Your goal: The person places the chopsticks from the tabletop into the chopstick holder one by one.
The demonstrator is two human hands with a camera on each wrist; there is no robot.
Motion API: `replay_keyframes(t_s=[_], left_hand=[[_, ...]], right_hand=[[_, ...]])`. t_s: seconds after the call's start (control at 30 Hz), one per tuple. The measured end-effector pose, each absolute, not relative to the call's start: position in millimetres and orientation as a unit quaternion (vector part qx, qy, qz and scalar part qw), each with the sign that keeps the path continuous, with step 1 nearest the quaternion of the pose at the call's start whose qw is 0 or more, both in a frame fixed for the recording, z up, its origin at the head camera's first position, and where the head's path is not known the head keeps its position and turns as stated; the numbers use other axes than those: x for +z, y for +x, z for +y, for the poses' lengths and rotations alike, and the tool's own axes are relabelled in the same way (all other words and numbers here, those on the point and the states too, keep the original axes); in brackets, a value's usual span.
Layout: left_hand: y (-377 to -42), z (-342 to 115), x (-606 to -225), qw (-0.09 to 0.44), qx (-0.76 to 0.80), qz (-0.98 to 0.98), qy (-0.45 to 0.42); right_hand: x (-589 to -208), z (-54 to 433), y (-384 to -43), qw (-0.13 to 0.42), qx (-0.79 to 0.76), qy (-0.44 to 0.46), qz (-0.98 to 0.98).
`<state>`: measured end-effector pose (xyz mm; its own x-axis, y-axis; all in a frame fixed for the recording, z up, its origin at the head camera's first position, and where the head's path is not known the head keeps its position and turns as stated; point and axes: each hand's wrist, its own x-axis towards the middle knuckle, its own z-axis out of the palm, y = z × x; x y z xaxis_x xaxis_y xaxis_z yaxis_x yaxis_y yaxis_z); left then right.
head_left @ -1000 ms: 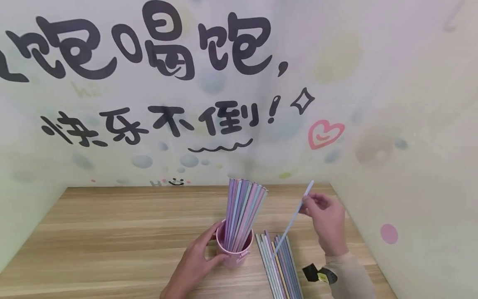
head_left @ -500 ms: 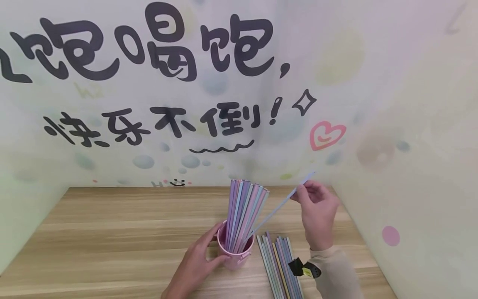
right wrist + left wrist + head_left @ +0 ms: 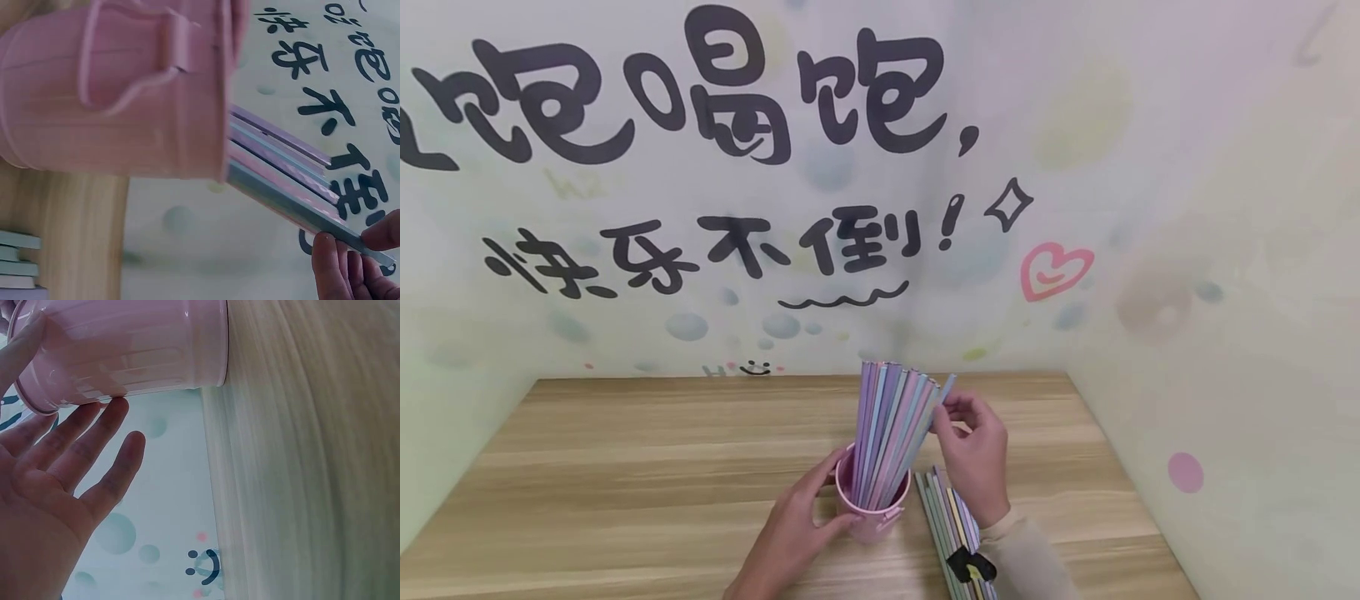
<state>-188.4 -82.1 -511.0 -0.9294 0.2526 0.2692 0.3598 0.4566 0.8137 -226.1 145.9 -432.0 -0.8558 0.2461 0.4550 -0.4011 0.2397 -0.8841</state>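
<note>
We see soft, even brightness around the pink bucket [image 3: 867,527]; both wrist views look dimmer, the left showing faint glare along its side.

Above the pink bucket [image 3: 134,140] I see the right hand [image 3: 357,272] pinching the upper end of a blue-grey stick [image 3: 294,211] leaning out beside purple and pink sticks [image 3: 286,167], with more sticks [image 3: 17,269] on the table [image 3: 81,219] near the bucket's foot and black lettering [image 3: 306,59] on the wall [image 3: 181,250] behind it.
</note>
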Motion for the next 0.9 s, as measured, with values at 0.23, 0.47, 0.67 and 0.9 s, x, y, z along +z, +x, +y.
replay_keyframes(t_s=[0.23,0.47,0.67,0.9], left_hand=[[-187,-81,-508,0.039,-0.496,-0.85,-0.174],[-186,-81,-509,0.04,-0.495,-0.85,-0.173],[-186,-81,-510,0.044,-0.494,-0.85,-0.177],[-187,-82,-509,0.041,-0.491,-0.851,-0.179]], right_hand=[[-448,140,-223,0.258,0.586,0.072,-0.765],[-449,147,-220,0.238,0.584,0.069,-0.773],[-466,178,-212,0.195,0.521,0.025,-0.83],[-489,217,-206,0.107,0.489,-0.045,-0.865]])
